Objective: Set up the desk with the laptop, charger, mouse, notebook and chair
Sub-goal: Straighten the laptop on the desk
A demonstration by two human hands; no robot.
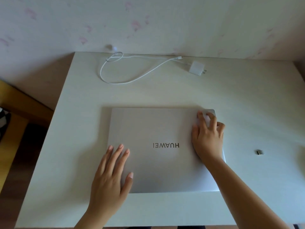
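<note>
A closed silver laptop [158, 129] lies flat in the middle of the white desk [74, 104], its logo upside down to me. My left hand [112, 172] rests flat on the lid's near left part, fingers spread. My right hand [208, 134] lies on the lid's right side, its fingers curled over the far right corner and edge. A white charger brick [197, 68] with its white cable [132, 70] looped to the left lies at the desk's far edge. No mouse, notebook or chair is in view.
A small dark USB dongle [258, 152] sits on the desk to the right of the laptop. A wall with pale floral paper [148, 22] stands right behind the desk. Wooden furniture [14, 113] and floor lie to the left.
</note>
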